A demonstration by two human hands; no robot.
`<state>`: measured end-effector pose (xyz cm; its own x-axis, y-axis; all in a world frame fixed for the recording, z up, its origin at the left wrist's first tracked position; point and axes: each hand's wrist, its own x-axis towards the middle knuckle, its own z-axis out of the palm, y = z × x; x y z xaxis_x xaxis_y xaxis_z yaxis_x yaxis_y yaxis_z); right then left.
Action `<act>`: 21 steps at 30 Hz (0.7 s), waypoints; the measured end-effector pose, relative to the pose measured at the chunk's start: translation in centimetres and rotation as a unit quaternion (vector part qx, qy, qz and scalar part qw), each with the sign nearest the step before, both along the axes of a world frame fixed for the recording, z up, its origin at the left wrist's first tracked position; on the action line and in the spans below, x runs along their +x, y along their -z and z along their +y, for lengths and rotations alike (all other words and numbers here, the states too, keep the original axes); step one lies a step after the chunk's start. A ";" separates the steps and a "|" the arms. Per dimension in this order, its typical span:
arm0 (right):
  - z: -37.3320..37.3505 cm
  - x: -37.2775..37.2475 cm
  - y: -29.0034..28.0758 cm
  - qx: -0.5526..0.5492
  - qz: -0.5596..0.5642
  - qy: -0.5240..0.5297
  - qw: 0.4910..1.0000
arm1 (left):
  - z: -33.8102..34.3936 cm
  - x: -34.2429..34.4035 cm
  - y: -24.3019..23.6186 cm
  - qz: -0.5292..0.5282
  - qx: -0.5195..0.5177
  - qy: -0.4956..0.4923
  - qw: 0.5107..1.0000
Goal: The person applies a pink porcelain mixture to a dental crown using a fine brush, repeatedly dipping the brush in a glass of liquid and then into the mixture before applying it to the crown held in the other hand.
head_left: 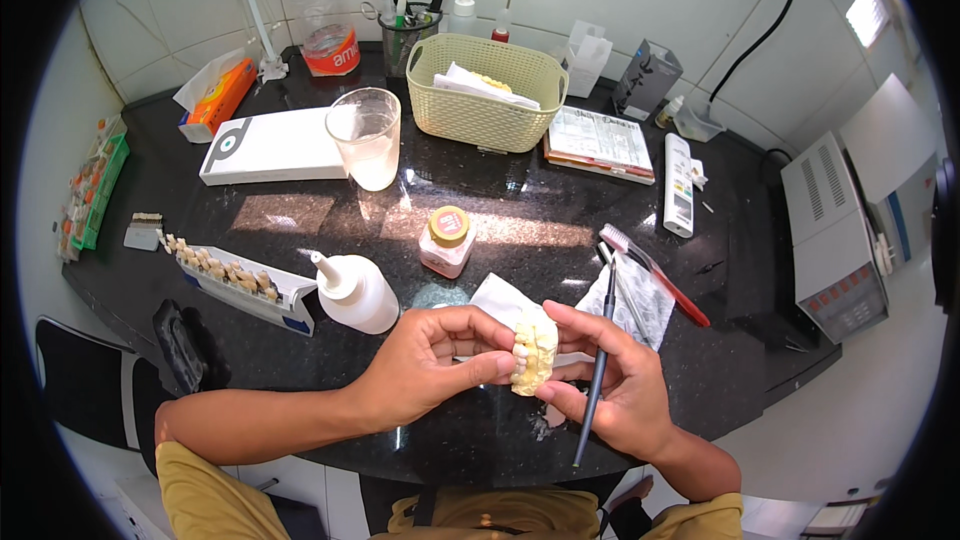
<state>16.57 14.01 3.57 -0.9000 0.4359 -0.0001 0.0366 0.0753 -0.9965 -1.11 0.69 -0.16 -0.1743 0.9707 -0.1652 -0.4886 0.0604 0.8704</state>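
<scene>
My left hand (450, 365) grips the left side of a pale yellow dental cast (537, 355) with small white teeth, its thumb at the teeth. My right hand (620, 390) holds the same cast from the right and also has a long dark pen-like tool (590, 410) resting across its fingers, tip end upward. Behind the cast lies a folded white tissue (492, 298). A small jar (446, 254) with a yellow lid and a white squeeze bottle (356, 295) stand just beyond my hands. To the right, a red toothbrush (672, 296) and a slim tool lie on a crumpled cloth (640, 325).
A shade guide (230, 275) and a black tray (178, 345) are on the left of the dark counter (500, 190). At the back are a cup (363, 140), white box (265, 148), basket (480, 110), notepad (600, 145) and pen holder (408, 50). A boxy appliance (830, 240) stands right.
</scene>
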 end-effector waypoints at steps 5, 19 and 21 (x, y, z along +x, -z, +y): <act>-0.1 -0.1 0.0 -0.010 0.006 -0.002 1.000 | 0.0 -0.2 -0.2 -0.009 0.013 0.011 1.000; -0.4 0.0 0.4 0.012 0.022 0.002 1.000 | -0.1 -0.2 -0.3 0.013 0.012 0.010 1.000; -0.3 0.1 0.7 0.019 0.026 0.003 0.999 | 0.0 -0.1 -0.3 0.011 0.014 0.006 1.000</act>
